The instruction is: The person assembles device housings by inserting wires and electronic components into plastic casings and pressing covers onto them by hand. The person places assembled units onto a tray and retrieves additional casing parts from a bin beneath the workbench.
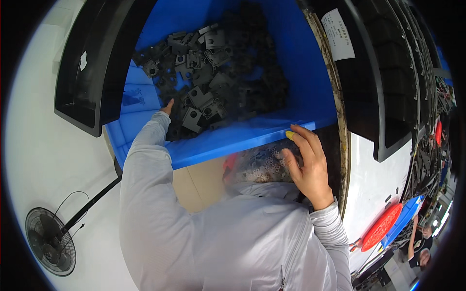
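Observation:
A deep blue bin (pixel 233 141) stands in front of me with a heap of dark grey and black plastic parts (pixel 196 96) inside, many of them square with a round hole. My left hand (pixel 168 107) reaches over the bin's left side into the edge of the heap. Only a little of it shows, and its other fingers are hidden, so I cannot tell whether it holds a part. At the near rim, toward the right, my right hand (pixel 310 169) is open with thumb and fingers apart. Its fingertips rest at the rim, and one finger wears a yellow cover.
Black trays (pixel 87 72) flank the bin at left; another black tray (pixel 359 82) with a paper label is at right. A standing fan (pixel 51 242) is at lower left. A red oval basket (pixel 382 227) lies on the white table at right. Another person (pixel 421 242) is far right.

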Motion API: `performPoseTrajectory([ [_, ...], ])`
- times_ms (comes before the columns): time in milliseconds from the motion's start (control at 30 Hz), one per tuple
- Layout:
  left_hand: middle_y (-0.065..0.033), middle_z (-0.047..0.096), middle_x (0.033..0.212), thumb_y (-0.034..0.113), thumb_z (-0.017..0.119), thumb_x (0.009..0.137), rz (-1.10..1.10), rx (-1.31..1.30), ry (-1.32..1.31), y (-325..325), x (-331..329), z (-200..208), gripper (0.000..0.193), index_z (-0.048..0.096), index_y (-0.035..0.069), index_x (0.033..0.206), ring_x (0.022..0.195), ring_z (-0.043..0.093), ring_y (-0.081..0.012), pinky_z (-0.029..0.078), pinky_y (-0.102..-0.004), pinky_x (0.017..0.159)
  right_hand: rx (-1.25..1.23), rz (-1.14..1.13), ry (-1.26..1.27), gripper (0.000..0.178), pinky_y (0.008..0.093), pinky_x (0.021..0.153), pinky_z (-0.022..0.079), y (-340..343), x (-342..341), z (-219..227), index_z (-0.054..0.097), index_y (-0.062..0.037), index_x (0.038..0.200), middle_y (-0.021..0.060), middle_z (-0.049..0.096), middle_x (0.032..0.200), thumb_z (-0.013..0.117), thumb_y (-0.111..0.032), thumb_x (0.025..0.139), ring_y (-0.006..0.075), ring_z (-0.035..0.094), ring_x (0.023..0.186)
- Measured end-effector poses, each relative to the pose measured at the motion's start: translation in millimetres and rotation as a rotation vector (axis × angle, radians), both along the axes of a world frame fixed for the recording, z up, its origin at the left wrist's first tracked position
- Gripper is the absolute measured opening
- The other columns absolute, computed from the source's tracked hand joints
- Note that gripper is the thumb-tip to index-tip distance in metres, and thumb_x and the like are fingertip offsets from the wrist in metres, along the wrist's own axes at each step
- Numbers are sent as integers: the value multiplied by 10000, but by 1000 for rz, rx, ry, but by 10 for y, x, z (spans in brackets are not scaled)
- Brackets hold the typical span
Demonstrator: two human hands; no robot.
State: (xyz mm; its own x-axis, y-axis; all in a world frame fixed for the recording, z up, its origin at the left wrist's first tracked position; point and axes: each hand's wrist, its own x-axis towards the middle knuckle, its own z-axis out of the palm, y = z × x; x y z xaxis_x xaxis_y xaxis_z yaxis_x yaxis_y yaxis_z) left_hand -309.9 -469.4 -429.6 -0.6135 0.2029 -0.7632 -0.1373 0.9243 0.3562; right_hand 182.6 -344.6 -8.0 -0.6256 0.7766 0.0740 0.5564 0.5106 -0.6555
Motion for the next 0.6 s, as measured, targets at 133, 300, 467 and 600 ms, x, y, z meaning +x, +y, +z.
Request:
performPoseTrajectory([
  [133, -172, 553, 1190, 573, 664, 696, 188, 227, -246, 56, 247, -108, 788, 529, -52, 1156, 1078, 538, -285, 403, -322, 934, -21, -18, -29, 331, 394, 861, 449, -9, 16, -107, 567, 11, 1021, 170, 554, 1076, 652, -2, 701, 340, 534, 1021],
  [300, -157, 559, 1183, 559, 679, 695, 399, 444, -468, -57, 316, -184, 775, 533, -48, 1154, 1068, 541, -268, 403, -311, 933, 5, 13, 21, 318, 384, 849, 457, 68, -63, -109, 572, 14, 1005, 168, 564, 1058, 654, 5, 698, 339, 546, 1003],
  [467, -147, 561, 1170, 493, 715, 677, 162, 341, -361, 360, 621, 206, 757, 517, -34, 1183, 1042, 540, -256, 403, -314, 922, 25, 35, 80, 307, 373, 825, 464, 316, -419, -306, 569, 6, 1024, 180, 564, 1063, 637, -10, 724, 349, 561, 959],
  [600, -118, 617, 1082, 416, 690, 736, 265, 290, -196, -188, 7, -829, 561, 570, 21, 1117, 946, 592, -272, 473, -338, 830, -236, 121, 72, 360, 381, 835, 454, 666, -930, -463, 521, -8, 1122, 206, 555, 1087, 612, -137, 798, 364, 551, 984],
])
